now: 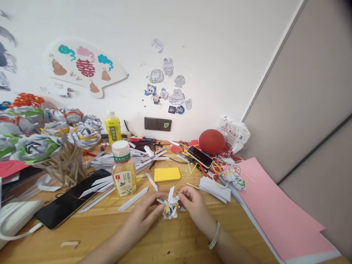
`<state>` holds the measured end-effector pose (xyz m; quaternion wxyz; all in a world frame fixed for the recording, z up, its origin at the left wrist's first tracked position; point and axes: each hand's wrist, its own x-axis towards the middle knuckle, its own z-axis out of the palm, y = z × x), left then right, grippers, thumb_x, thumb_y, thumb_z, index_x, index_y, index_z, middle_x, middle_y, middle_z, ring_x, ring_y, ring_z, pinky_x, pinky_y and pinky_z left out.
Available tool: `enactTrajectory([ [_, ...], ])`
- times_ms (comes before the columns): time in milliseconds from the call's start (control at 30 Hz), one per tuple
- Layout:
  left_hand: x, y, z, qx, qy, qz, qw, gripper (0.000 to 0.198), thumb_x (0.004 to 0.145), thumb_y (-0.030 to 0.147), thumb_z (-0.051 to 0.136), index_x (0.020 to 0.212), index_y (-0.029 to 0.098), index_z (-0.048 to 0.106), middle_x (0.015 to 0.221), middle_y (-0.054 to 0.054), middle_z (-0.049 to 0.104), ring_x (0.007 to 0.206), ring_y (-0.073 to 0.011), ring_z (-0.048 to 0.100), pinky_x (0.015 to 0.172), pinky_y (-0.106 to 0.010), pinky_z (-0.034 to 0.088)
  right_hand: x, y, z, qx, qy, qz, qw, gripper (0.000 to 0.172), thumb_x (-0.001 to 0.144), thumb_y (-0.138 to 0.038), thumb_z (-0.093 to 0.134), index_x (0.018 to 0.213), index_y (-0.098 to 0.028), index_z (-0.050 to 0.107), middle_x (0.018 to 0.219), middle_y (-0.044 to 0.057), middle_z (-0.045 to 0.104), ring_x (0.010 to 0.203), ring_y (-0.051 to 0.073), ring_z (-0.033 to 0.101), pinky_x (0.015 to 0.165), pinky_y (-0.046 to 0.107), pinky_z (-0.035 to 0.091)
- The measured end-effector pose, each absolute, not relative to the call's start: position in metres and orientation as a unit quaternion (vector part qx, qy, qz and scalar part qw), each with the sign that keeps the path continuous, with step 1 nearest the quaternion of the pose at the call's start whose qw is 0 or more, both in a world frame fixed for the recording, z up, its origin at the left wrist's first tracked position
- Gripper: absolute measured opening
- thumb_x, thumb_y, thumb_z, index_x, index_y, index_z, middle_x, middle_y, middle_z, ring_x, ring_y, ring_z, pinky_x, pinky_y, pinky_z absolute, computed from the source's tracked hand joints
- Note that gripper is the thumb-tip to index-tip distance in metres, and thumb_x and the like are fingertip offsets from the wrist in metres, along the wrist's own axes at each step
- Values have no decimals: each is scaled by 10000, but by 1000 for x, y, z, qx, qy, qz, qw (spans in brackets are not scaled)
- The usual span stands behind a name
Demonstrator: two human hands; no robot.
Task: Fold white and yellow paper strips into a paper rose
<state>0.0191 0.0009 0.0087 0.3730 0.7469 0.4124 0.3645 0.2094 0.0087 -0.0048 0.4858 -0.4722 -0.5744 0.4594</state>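
Note:
A small folded paper flower [171, 208], white with yellow and dark parts, is held between my two hands over the wooden table [176, 242]. My left hand [150, 209] grips its left side, thumb against the folds. On the right, my right hand [191, 201] pinches the flower's upper right edge with thumb and forefinger. One white strip points up from its top. Beyond the hands lies a stack of yellow paper [167, 174]. A loose white strip [134, 199] rests left of the flower.
Bottles [123, 174] stand at the back left, near a black phone [70, 200] and a container of paper flowers [59, 165]. White slips [215, 189], another phone [200, 157], a red balloon [211, 141] and pink sheets [275, 205] are on the right.

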Motion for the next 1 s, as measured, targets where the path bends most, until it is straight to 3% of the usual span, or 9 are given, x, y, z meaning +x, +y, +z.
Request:
enactTrajectory([
  [167,21,8,3,668,445,381,458,346,805,456,514,980,163,570,779,-36,656,742,-202,607,693,-316,491,207,9,-11,-475,-567,468,483,244,763,-397,584,698,-183,487,636,-16,544,587,141,558,549,247,448],
  [400,22,9,3,635,427,378,521,307,751,454,578,841,161,571,718,-9,636,680,-174,590,635,-281,468,212,2,3,-447,-632,455,440,159,777,-295,584,849,-155,607,824,38,629,760,173,606,683,287,483],
  [533,25,4,8,667,423,362,495,199,752,353,569,806,162,588,721,-9,640,677,-168,594,635,-271,475,217,1,8,-420,-661,448,430,233,769,-317,615,935,-161,661,921,63,647,830,190,612,750,316,485],
  [767,27,-6,23,757,393,357,381,205,782,202,464,864,206,653,879,-35,697,849,-202,625,790,-305,484,208,-3,8,-410,-621,502,441,157,720,-266,662,834,-160,649,797,33,667,756,178,628,706,294,493],
  [1000,31,-12,24,778,412,367,302,160,791,280,551,907,226,649,903,-41,717,833,-208,650,760,-301,510,199,-8,9,-435,-621,459,463,111,701,-177,647,810,-157,635,800,41,664,763,181,630,707,304,505],
])
